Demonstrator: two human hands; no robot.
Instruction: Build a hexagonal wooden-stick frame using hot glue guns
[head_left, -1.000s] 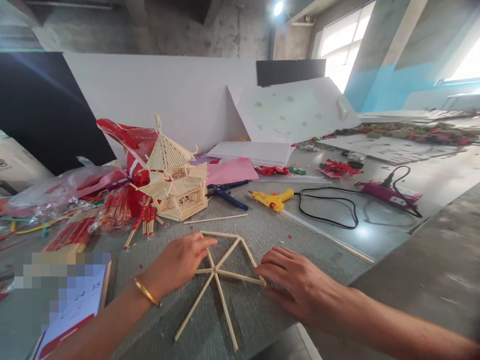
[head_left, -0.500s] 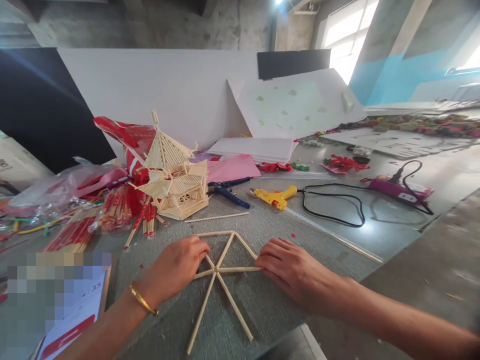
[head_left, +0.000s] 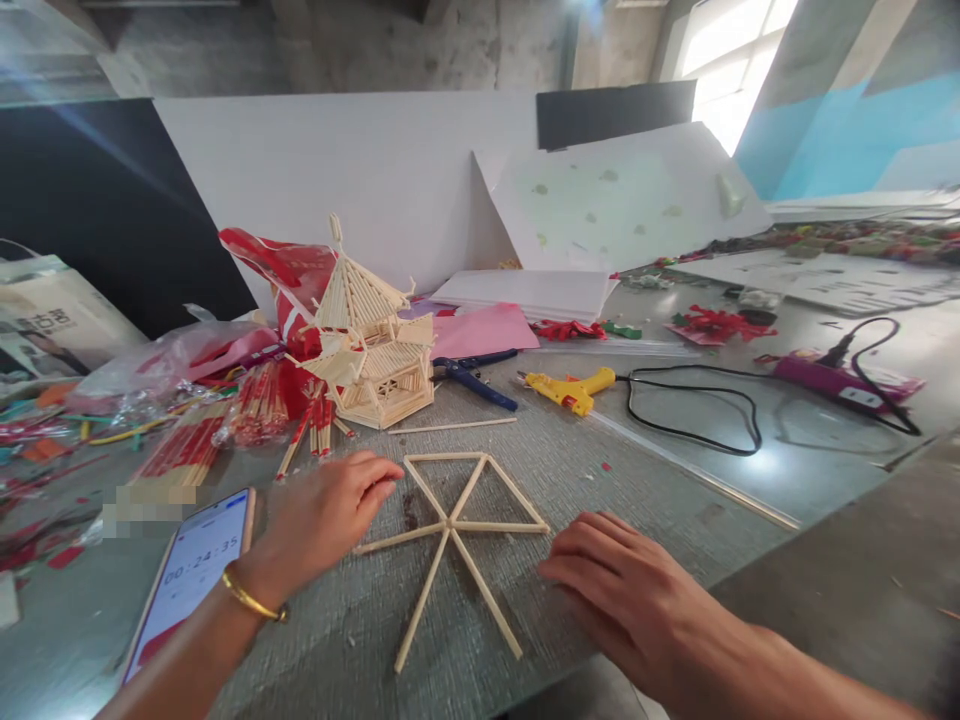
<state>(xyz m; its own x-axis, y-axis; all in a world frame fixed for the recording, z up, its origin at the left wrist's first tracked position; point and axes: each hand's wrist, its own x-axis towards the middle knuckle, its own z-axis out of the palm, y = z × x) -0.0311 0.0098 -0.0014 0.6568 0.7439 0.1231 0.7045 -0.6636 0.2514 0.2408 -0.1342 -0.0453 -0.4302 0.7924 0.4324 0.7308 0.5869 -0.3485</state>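
Observation:
A wheel-like frame of wooden sticks [head_left: 495,526] lies flat on the grey table, several spokes meeting at one hub. Outer sticks join the spoke ends only along its far and right sides. My left hand [head_left: 337,515], a gold bracelet on its wrist, hovers by the frame's far left corner with loosely bent fingers and nothing visible in them. Just off the right corner is my right hand [head_left: 622,580], its fingers loosely stretched and holding nothing. Behind the frame lies a single loose stick [head_left: 457,426], in front of a stick-built pagoda model [head_left: 382,375].
A yellow glue gun [head_left: 574,387] with a black cord lies behind, beside blue-handled pliers [head_left: 480,385]. A purple power strip [head_left: 832,382] is at right. Bundled sticks [head_left: 259,405] lie at left, near a phone [head_left: 195,575] showing a timer. A clear rod [head_left: 697,470] crosses the right side.
Both hands have let go of the stick frame and drawn apart, the left moving left and the right moving right and nearer. The camera view has shifted slightly left.

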